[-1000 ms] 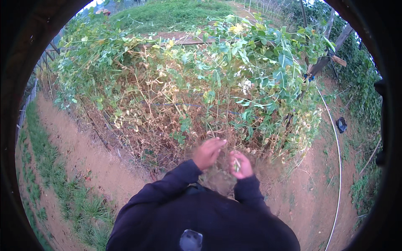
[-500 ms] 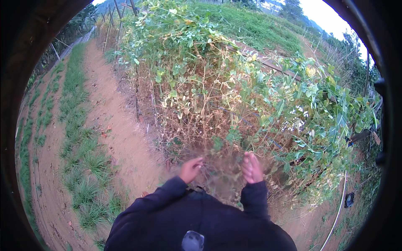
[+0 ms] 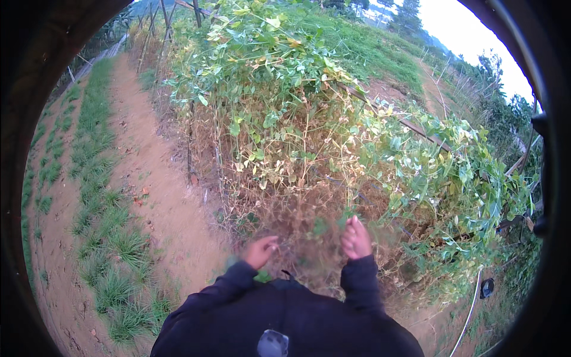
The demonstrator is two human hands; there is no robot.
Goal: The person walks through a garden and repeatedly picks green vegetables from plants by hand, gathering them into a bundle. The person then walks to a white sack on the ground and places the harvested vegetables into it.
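Note:
My left hand (image 3: 260, 251) is in front of the lower part of a row of climbing plants. Its fingers are curled and slightly blurred, pointing toward the right. Across from it, my right hand (image 3: 357, 239) has its fingers pressed together, tips up, close to a small green leaf. Whatever either hand pinches is too small or blurred to make out. Between the hands lies a smeared tangle of dry brown stems (image 3: 309, 244) with some green leaves in it. Above them the climbing plants (image 3: 267, 119) are green at the top and withered below.
A bare soil path (image 3: 160, 196) runs along the left, beside rows of grassy green plants (image 3: 116, 291). A wooden rail (image 3: 422, 132) crosses the row at the right. A white hose (image 3: 473, 312) and a black object (image 3: 487, 288) lie on the ground at lower right.
The view has shifted slightly, so the plants sit a little differently. My left hand has moved a little left and down; my right hand's fingers look more gathered. The tangle between them stays blurred.

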